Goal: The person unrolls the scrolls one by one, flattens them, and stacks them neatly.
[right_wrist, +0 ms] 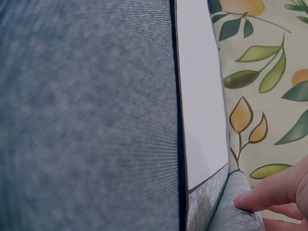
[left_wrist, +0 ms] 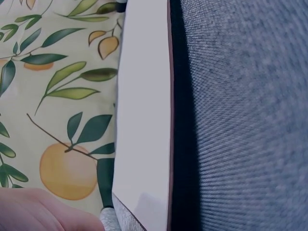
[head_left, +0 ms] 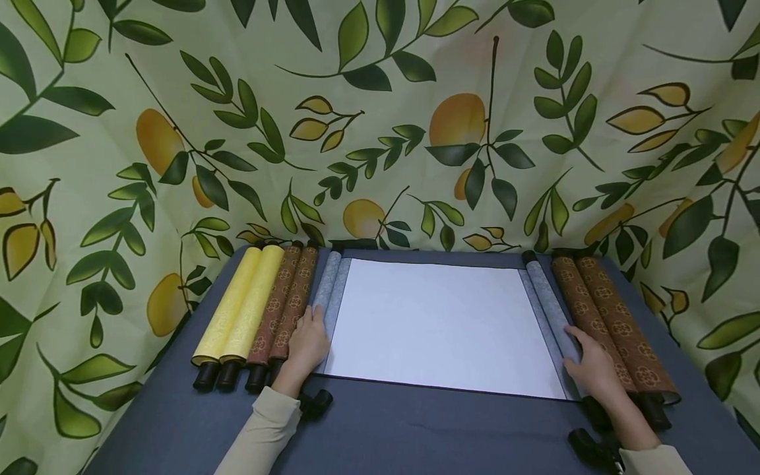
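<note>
A scroll (head_left: 445,323) with a blank white sheet and blue-grey patterned borders lies spread sideways across the table, its two ends rolled up. My left hand (head_left: 307,344) grips the near part of the left roll (head_left: 328,280), fingers over its top. At the other end, my right hand (head_left: 594,369) holds the right roll (head_left: 549,297) between thumb and fingers. The right wrist view shows fingertips (right_wrist: 245,199) pressed on the patterned roll. In the left wrist view only the edge of my hand (left_wrist: 43,211) appears, beside the border; the fingertips are hidden there.
Left of the scroll lie two yellow rolled scrolls (head_left: 252,303) and two brown ones (head_left: 291,293), with dark rod ends. Two more brown rolls (head_left: 623,323) lie close by my right hand. Leaf-and-fruit patterned cloth (head_left: 380,132) rises behind the blue-grey table (head_left: 439,429).
</note>
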`<state>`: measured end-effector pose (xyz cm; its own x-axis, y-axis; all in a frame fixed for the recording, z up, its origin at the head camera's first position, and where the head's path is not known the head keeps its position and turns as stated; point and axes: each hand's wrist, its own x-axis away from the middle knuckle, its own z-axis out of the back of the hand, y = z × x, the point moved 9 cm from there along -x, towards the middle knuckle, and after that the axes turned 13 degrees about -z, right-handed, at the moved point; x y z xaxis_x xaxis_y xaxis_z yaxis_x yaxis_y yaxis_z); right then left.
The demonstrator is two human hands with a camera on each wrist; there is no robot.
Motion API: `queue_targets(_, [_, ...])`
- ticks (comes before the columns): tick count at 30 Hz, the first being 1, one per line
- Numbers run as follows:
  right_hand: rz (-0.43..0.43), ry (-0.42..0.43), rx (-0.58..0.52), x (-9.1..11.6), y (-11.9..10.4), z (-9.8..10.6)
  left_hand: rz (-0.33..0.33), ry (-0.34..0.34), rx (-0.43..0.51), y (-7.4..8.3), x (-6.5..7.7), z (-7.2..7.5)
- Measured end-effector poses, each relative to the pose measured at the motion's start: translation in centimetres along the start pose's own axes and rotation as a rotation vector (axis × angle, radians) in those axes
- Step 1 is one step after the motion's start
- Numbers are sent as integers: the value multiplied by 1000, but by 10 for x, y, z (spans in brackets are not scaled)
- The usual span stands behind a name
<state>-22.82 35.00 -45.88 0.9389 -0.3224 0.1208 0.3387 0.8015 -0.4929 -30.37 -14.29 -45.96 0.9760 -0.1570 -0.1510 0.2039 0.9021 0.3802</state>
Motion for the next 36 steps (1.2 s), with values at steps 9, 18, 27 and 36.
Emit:
queue_targets(9, [87,117,-55,-1,9,-1,1,-43,-3,9,5,8])
queue_targets(18, [141,129,-36,9,-1,2,1,-32,-5,6,3,6])
queue_targets(27, [81,18,52,1,-3,0,19,-40,1,3,4,6])
queue_targets(36, [83,26,54,1,0,5,-6,-23,32,6,5,8])
